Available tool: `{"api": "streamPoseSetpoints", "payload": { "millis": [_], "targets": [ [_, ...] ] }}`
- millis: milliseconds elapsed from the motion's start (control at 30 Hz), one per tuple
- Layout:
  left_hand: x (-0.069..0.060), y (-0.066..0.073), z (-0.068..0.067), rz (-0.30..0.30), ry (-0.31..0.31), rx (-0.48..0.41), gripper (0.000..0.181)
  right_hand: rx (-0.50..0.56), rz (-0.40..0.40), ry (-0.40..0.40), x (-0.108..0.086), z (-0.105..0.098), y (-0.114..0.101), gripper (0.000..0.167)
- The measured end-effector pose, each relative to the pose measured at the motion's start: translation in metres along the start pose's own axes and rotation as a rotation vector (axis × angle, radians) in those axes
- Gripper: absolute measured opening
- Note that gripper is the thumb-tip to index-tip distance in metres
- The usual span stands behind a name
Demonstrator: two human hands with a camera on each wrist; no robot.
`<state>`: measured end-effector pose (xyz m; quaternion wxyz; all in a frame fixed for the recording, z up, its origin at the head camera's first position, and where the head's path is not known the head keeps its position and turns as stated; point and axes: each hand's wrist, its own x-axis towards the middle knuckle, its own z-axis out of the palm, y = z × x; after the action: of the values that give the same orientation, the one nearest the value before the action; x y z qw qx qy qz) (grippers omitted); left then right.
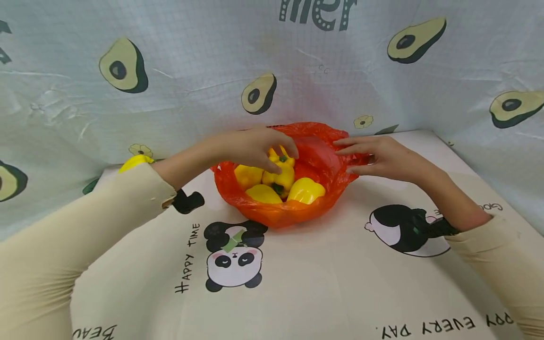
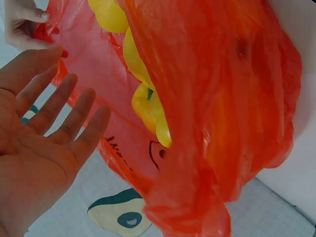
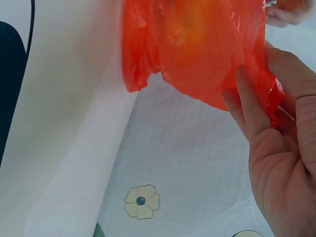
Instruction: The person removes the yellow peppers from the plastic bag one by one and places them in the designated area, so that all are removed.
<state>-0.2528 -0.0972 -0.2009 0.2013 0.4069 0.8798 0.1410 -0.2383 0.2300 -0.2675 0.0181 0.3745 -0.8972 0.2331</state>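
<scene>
A red plastic bag (image 1: 272, 216) stands on the table with its mouth spread. Inside lie several yellow bell peppers (image 1: 306, 191); one upright pepper (image 1: 278, 177) shows a green stem. My left hand (image 1: 257, 148) hovers over the bag's left side, fingers spread and slightly bent. In the left wrist view its palm (image 2: 44, 133) holds nothing. At the bag's right edge, my right hand (image 1: 382, 158) holds the rim between thumb and fingers. The right wrist view has the red plastic (image 3: 197, 59) running between that thumb and the fingers (image 3: 253, 101).
Part of a yellow object (image 1: 136, 162) shows behind the left sleeve, on the table's far left. The tablecloth (image 1: 306, 283) carries panda prints and lettering. A pale curtain (image 1: 191, 56) printed with avocados hangs just behind the bag.
</scene>
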Motion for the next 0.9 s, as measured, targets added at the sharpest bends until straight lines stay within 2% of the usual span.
{"api": "streamPoseSetpoints", "payload": {
  "millis": [100, 300, 367, 700, 900],
  "targets": [
    [0.009, 0.002, 0.002, 0.018, -0.043, 0.012, 0.045, -0.017, 0.01, -0.005, 0.0, -0.002, -0.002, 0.047],
    [0.025, 0.009, 0.005, -0.02, -0.141, 0.075, 0.049, -0.02, -0.005, -0.007, 0.0, -0.004, -0.005, 0.047],
    [0.03, 0.011, 0.005, -0.01, -0.168, 0.097, 0.049, -0.018, -0.012, -0.011, 0.001, -0.004, -0.005, 0.047],
    [0.053, 0.017, 0.001, 0.038, -0.265, 0.148, 0.054, -0.028, 0.011, -0.037, 0.004, -0.009, -0.012, 0.047],
    [0.069, 0.015, 0.007, 0.049, -0.32, 0.151, 0.058, -0.015, 0.022, -0.052, 0.004, -0.01, -0.014, 0.047]
  ]
}}
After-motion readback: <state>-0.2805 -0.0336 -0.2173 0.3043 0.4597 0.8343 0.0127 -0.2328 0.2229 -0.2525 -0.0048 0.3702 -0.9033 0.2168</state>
